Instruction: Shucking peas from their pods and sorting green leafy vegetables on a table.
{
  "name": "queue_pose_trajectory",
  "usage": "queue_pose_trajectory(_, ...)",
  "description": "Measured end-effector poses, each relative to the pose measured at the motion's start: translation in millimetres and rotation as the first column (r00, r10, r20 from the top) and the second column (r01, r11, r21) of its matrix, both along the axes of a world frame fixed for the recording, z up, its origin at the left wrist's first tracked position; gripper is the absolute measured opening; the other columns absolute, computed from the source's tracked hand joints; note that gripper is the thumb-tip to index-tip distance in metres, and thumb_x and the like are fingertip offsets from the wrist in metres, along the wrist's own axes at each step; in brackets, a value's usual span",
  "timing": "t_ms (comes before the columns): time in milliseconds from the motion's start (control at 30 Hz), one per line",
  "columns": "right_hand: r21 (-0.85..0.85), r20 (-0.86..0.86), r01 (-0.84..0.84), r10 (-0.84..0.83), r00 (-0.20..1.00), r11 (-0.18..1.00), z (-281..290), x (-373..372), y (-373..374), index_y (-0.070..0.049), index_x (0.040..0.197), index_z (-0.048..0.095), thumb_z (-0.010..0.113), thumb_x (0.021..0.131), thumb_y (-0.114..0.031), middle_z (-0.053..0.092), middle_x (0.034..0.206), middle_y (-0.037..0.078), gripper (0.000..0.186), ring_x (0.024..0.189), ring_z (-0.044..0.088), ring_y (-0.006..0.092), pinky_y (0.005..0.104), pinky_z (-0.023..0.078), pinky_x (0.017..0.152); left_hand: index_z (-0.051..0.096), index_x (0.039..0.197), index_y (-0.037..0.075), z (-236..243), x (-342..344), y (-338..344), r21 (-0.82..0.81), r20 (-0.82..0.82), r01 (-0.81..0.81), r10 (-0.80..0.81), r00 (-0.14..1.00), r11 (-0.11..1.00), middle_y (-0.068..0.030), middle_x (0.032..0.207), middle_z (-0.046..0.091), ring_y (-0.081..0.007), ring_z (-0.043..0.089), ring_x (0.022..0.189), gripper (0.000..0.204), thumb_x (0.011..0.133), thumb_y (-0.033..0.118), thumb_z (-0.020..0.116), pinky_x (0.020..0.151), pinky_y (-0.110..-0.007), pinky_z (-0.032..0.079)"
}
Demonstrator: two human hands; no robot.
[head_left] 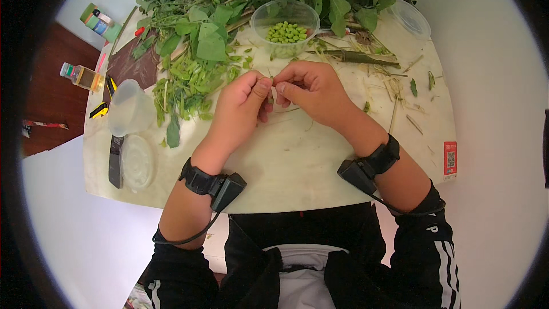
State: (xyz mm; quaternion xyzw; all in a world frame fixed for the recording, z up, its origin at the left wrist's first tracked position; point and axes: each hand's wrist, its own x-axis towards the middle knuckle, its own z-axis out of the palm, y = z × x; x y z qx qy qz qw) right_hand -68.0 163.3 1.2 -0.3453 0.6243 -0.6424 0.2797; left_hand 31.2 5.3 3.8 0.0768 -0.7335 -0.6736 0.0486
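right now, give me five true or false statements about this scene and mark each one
1. Green beans sit in the clear bowl. True.
2. The left hand and right hand are wide apart. False: the fingertips are close together at a small plant piece.
3. A leafy pile lies beyond the hands. True.
4. The red card is at the table's left edge. False: the red card is at the right edge.
5. Each forearm wears a black strap. True.
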Motion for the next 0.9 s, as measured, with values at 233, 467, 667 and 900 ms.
queue_pose_trajectory(233, 0.036, 0.192, -0.111, 0.102, 0.976, 0.993, 7.4, -5.5, 3.3, -0.001, 0.094, 0.061, 0.063, 0.090, -0.006, 0.067, 0.079, 0.007, 0.007, 0.071, 0.065, 0.0128, 0.0244, 0.052, 0.063, 0.058, 0.082, 0.004, 2.6, 0.4, -3.9, -0.074, -0.006, 0.017, -0.017, 1.000, 0.997, 0.0024, 0.063, 0.052, -0.0056, 0.048, 0.054, 0.026, 0.099, 0.024, 0.057, 0.048, -0.022, 0.038)
queue_pose_trajectory(467, 0.092, 0.233, -0.325, 0.297, 0.926, 0.941, 13.9, -15.5, 11.6, -0.003, 0.083, 0.057, 0.067, 0.084, -0.007, 0.065, 0.071, 0.005, 0.011, 0.063, 0.065, 0.0122, 0.0227, 0.049, 0.057, 0.057, 0.082, 0.006, 1.1, 1.2, -12.4, -0.056, 0.104, 0.292, -0.285, 0.953, 0.955, 0.0027, 0.068, 0.054, -0.0052, 0.048, 0.054, 0.023, 0.096, 0.023, 0.061, 0.048, -0.022, 0.040)
queue_pose_trajectory(667, 0.061, 0.281, -0.383, 0.352, 0.892, 0.922, 13.3, -16.5, 15.0, -0.004, 0.081, 0.056, 0.067, 0.081, -0.007, 0.064, 0.069, 0.005, 0.011, 0.061, 0.065, 0.0124, 0.0232, 0.047, 0.054, 0.056, 0.079, 0.005, 2.4, 2.6, -7.2, 0.048, 0.105, 0.305, -0.308, 0.946, 0.951, 0.0028, 0.065, 0.053, -0.0055, 0.047, 0.054, 0.026, 0.097, 0.024, 0.060, 0.049, -0.022, 0.039)
queue_pose_trajectory(900, 0.080, 0.253, -0.394, 0.364, 0.896, 0.915, 12.2, -15.6, 15.0, -0.004, 0.078, 0.055, 0.066, 0.078, -0.008, 0.063, 0.068, 0.004, 0.011, 0.059, 0.064, 0.0123, 0.0233, 0.048, 0.053, 0.056, 0.079, 0.007, 3.2, 1.3, -9.8, -0.019, 0.145, 0.381, -0.375, 0.916, 0.924, 0.0038, 0.068, 0.053, -0.0045, 0.047, 0.055, 0.027, 0.097, 0.028, 0.061, 0.048, -0.021, 0.037)
